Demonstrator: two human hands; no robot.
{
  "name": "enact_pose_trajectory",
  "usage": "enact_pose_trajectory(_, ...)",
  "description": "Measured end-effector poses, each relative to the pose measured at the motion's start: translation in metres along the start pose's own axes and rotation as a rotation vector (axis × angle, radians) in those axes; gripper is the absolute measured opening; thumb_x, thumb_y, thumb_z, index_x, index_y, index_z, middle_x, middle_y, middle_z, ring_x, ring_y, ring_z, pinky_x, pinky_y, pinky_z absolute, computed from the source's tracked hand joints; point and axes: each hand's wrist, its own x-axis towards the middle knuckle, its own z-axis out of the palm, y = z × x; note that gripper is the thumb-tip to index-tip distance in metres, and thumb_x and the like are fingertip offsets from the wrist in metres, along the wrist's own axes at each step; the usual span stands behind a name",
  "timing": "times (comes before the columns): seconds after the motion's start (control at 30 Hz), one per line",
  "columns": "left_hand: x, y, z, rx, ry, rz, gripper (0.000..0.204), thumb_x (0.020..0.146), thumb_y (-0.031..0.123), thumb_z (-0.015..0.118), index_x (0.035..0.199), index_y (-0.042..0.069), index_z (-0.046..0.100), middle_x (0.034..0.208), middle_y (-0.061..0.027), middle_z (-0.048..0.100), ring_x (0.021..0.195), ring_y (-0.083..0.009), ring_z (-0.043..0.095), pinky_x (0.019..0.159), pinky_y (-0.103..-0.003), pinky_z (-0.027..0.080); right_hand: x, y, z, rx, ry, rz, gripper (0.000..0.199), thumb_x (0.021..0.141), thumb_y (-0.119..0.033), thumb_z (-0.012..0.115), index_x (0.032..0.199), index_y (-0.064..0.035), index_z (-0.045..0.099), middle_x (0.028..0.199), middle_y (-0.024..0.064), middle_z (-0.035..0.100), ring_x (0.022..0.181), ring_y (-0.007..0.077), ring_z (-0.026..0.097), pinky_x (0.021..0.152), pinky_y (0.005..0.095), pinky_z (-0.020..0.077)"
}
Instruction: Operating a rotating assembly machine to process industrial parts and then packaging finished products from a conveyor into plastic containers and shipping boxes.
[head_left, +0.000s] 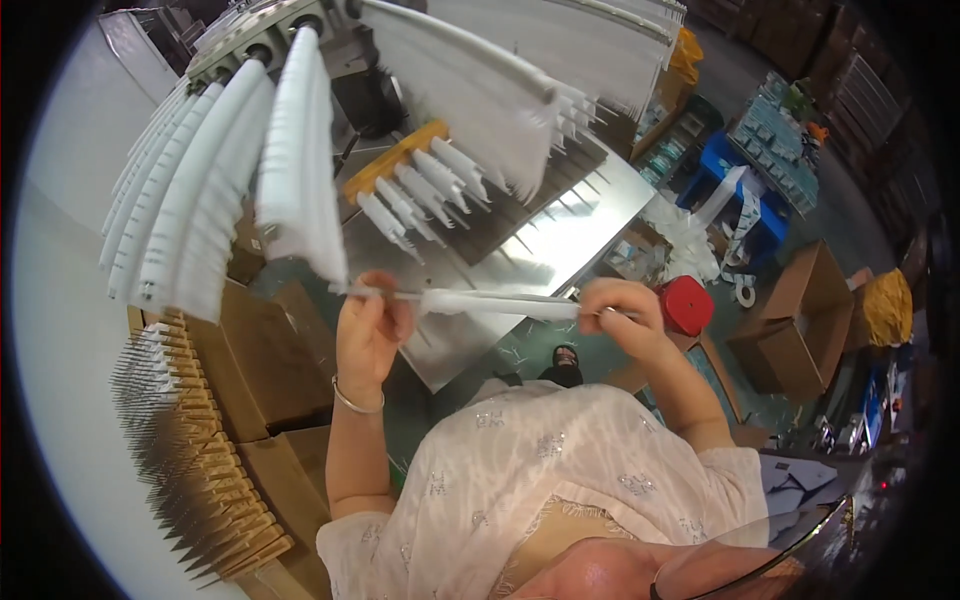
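The left grip [372,318] pinched one end of the white roll [500,304]; the right grip [625,310] clasped the other, the roll lying between them. Level support and light, even tension likely served best.

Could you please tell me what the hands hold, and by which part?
The left hand and right hand hold a thin rod with white material along it, near opposite ends.

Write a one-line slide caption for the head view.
Left hand and right hand hold a slender, partly white rod between them, near a metal table and white hanging sheets.
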Motion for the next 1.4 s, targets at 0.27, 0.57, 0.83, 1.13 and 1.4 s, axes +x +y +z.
enact_pose_trajectory(0.27,0.035,0.001,-0.06,0.376,0.348,0.083,0.014,0.086,0.015,0.044,0.093,0.003,0.049,0.061,-0.0002,0.045,0.05,-0.0075,0.04,0.044,-0.02,0.029,-0.037,-0.055,0.051,-0.729,0.153,-0.325,0.015,0.069,0.002,0.045,0.079,-0.0004,0.057,0.058,0.0054,0.052,0.049,0.0195,0.048,0.046,0.0289,0.0379)
enact_pose_trajectory(0.57,0.088,-0.006,-0.072,0.247,0.246,0.052,0.024,0.085,0.013,0.042,0.104,0.001,0.05,0.057,0.0006,0.043,0.046,-0.0065,0.037,0.042,-0.019,0.028,-0.034,-0.091,0.084,-0.912,0.097,-0.325,0.014,0.067,0.003,0.052,0.08,0.0007,0.056,0.06,0.0067,0.053,0.047,0.0198,0.048,0.043,0.0284,0.0375)
enact_pose_trajectory(0.83,0.092,-0.015,-0.055,0.348,0.255,0.162,0.02,0.083,0.011,0.043,0.094,-0.001,0.055,0.055,0.0013,0.044,0.042,-0.0059,0.036,0.04,-0.019,0.028,-0.002,-0.069,0.103,-0.844,0.13,-0.162,0.02,0.069,0.006,0.049,0.087,0.0021,0.055,0.067,0.0093,0.054,0.056,0.0199,0.052,0.051,0.0277,0.0406)
enact_pose_trajectory(1.13,0.048,-0.023,-0.02,0.922,0.217,0.446,0.019,0.084,0.007,0.045,0.094,-0.004,0.056,0.058,0.001,0.048,0.047,-0.005,0.041,0.043,-0.02,0.031,-0.04,-0.05,0.098,-0.537,0.273,0.002,0.018,0.079,-0.002,0.037,0.089,0.002,0.052,0.077,0.0088,0.052,0.065,0.0153,0.047,0.06,0.0253,0.0383)
enact_pose_trajectory(1.4,0.013,-0.005,0.0,0.49,0.081,0.095,0.034,0.092,0.028,0.034,0.098,0.001,0.054,0.058,0.0,0.046,0.047,-0.0042,0.035,0.044,-0.018,0.029,-0.084,-0.034,0.075,0.046,0.857,-0.156,0.012,0.081,-0.012,0.041,0.086,-0.0015,0.042,0.074,0.0087,0.046,0.063,0.0143,0.042,0.058,0.024,0.0348)
